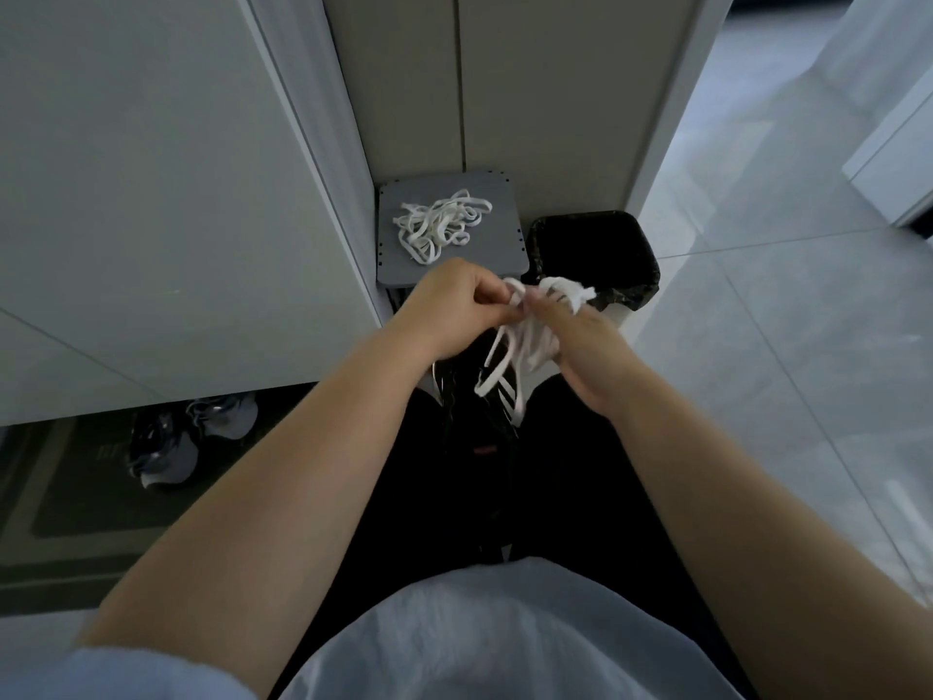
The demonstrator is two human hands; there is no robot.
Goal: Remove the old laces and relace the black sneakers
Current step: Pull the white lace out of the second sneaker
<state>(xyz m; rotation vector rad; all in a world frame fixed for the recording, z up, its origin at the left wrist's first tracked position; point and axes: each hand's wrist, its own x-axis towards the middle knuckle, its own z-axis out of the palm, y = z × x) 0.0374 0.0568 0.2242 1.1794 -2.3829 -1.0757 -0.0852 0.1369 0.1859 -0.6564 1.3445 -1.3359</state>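
1. The left hand (449, 308) and right hand (575, 341) meet in front of the person's lap, fingertips close together, both closed on one white lace (530, 348)
2. The left hand pinches a strand between thumb and curled fingers
3. The right hand has several turns of the lace looped over its fingers, with the bunch sitting on top of them
4. Below the hands the lace hangs in long loops; its strands run mostly downward in the view, toward the person, and the lowest loop ends over the sneaker (479, 411)
5. The sneaker is black with white stripes and lies low between the person's dark-clad legs, right under the hands; its long axis seems to run away from the person, but which end is the toe cannot be told in the dim light
6. A second white lace lies as a loose tangled pile (439, 224) on a grey stool (484, 255) just beyond the hands, against the wall
7. A bin (595, 250) with a black liner stands right of the stool, touching or nearly touching it
8. Far left, a pair of grey shoes (192, 437) sits on a dark mat (75, 497)
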